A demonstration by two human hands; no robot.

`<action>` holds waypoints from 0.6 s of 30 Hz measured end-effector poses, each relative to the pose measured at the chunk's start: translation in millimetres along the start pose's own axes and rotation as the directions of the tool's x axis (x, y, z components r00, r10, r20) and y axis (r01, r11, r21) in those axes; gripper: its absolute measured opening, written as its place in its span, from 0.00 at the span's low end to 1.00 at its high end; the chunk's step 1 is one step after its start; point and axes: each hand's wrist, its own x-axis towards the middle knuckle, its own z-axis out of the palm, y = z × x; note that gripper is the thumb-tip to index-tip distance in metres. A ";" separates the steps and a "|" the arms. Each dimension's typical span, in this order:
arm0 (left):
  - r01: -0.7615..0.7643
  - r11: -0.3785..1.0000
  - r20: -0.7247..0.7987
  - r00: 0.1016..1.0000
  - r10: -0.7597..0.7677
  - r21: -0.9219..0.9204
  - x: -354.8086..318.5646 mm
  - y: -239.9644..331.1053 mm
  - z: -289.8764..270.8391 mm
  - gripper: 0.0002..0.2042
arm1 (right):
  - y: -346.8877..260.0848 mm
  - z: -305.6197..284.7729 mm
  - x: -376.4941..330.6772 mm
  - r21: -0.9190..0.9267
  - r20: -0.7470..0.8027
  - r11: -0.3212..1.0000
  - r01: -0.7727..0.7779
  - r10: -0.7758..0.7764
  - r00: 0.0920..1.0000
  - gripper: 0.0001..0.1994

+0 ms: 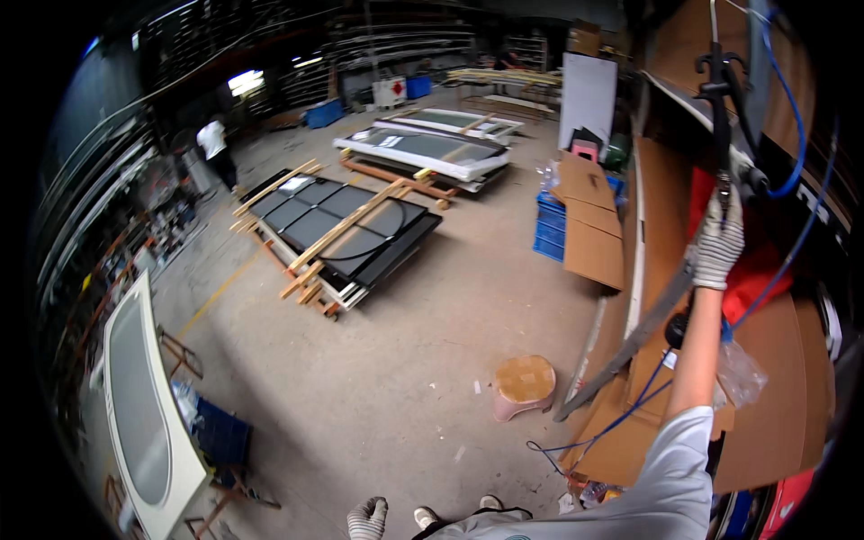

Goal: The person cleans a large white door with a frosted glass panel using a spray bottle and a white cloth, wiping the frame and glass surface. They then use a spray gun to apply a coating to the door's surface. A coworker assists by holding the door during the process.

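My right hand (720,251), in a grey-and-white striped knit glove, is raised at the right. Its fingers close round the lower, metallic end of a slim black hanging tool (720,117); the exact kind of tool is unclear. A blue hose (797,148) loops down close beside it. Below and behind that wrist is red cloth (759,270), and a clear plastic bag (743,371) hangs near the forearm. My left hand (367,519), gloved the same way, hangs low at the bottom edge by my shoes. Its fingers are curled, with nothing visible in them.
A low stool (525,382) stands on the floor before me. Cardboard sheets (774,387) line the right side, near blue crates (549,225). Framed panels (337,225) lie on trolleys ahead. A white oval-glass panel (144,405) leans at left. Another person (214,148) is far left.
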 end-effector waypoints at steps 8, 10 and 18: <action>-0.039 0.966 -0.121 0.993 0.008 -0.254 24.6 -15.3 -74.5 0.16 | -218.4 85.4 -54.8 0.189 0.559 0.982 0.029 -0.132 0.818 0.31; -0.150 0.923 -0.093 0.988 0.125 -0.354 37.6 0.6 -99.1 0.21 | -281.6 88.4 -134.4 0.282 0.804 0.958 -0.062 -0.200 0.561 0.32; -0.118 0.605 -0.016 0.985 0.171 -0.787 37.5 17.0 -245.1 0.27 | -552.6 6.6 -385.5 0.705 0.066 0.532 -0.468 -0.707 -0.704 0.25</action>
